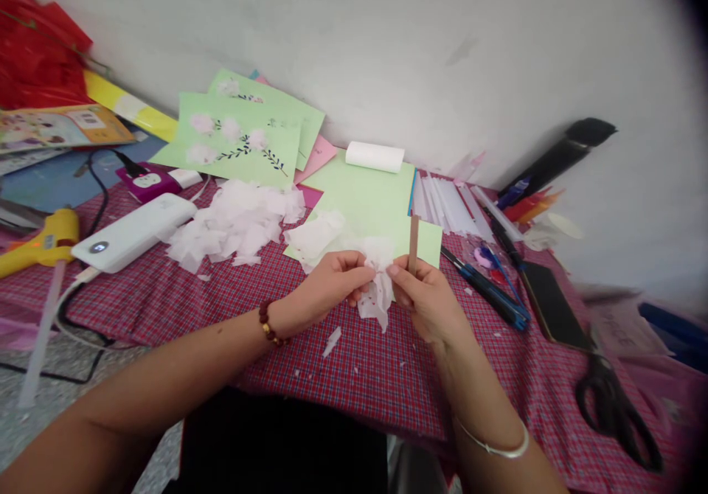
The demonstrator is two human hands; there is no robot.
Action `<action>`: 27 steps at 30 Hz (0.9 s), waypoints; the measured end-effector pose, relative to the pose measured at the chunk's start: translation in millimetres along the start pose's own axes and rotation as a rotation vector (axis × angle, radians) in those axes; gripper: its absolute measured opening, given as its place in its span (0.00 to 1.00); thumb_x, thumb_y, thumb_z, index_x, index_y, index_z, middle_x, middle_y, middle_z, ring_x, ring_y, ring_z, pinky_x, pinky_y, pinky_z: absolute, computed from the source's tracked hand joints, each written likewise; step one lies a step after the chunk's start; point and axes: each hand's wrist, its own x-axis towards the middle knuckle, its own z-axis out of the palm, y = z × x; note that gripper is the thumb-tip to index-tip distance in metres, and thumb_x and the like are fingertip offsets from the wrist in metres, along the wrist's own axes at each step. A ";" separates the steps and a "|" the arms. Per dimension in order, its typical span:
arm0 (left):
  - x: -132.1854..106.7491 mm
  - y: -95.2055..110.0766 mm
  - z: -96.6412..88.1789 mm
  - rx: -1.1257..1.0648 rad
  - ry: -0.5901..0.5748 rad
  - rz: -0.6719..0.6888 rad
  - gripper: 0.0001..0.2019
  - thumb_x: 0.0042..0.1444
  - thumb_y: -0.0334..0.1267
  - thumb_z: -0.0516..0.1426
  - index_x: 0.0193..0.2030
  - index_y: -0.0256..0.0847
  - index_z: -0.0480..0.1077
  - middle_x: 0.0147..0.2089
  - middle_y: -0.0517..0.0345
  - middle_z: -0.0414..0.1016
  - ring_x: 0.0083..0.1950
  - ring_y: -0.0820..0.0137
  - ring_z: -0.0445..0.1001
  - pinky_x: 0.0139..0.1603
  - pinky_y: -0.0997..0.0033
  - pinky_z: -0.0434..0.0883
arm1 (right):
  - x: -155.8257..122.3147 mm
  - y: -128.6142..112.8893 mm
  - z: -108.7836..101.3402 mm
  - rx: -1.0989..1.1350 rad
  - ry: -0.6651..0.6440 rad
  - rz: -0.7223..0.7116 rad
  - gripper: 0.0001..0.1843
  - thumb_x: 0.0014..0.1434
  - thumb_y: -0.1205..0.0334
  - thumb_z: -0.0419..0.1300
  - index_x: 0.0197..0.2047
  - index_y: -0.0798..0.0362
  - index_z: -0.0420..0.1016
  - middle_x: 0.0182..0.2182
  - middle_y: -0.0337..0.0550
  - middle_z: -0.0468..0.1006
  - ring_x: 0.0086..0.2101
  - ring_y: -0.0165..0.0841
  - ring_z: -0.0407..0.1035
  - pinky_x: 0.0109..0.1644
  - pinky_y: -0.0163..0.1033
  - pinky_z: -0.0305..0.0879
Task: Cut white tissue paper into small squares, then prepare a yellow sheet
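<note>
Between my hands is a crumpled piece of white tissue paper [378, 304], speckled with small reddish marks. My left hand [346, 276] pinches its left side between thumb and fingers. From the right, my right hand [423, 287] pinches the same tissue and also keeps a flat brown stick [414, 239] upright in its fingers. More white tissue [318, 236] lies just behind, on a light green sheet [362, 199]. A larger heap of torn tissue [235, 217] sits to the left on the checked cloth.
Green cards with tissue flowers [237, 136] lean at the back. A yellow glue gun [52, 243] and white power bank [136, 232] are left. On the right lie a blue-black cutter [492, 291], a phone [553, 302] and scissors [613, 409]. A white roll [375, 157] rests behind.
</note>
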 end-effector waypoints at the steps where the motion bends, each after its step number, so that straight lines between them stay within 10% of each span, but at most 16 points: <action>1: 0.1 -0.2 0.0 0.040 0.000 -0.009 0.11 0.52 0.40 0.59 0.25 0.38 0.65 0.20 0.64 0.65 0.20 0.79 0.61 0.23 0.76 0.59 | -0.1 -0.2 0.7 -0.015 -0.001 -0.001 0.13 0.47 0.55 0.68 0.26 0.52 0.70 0.12 0.26 0.57 0.15 0.23 0.46 0.20 0.33 0.39; 7: 0.5 -3.5 0.4 0.334 -0.041 -0.035 0.07 0.46 0.36 0.59 0.23 0.36 0.69 0.22 0.62 0.67 0.24 0.77 0.63 0.26 0.74 0.58 | 0.5 -0.2 0.9 -0.040 0.042 -0.020 0.11 0.46 0.57 0.68 0.26 0.52 0.70 0.13 0.26 0.58 0.15 0.23 0.46 0.20 0.33 0.40; 27: 0.2 -4.5 -0.5 -0.012 0.001 0.025 0.05 0.46 0.33 0.58 0.24 0.37 0.67 0.20 0.66 0.65 0.21 0.80 0.60 0.24 0.78 0.59 | -3.1 -2.2 -3.3 -0.271 -0.019 -0.056 0.12 0.50 0.57 0.64 0.26 0.50 0.65 0.18 0.28 0.58 0.19 0.25 0.49 0.22 0.34 0.45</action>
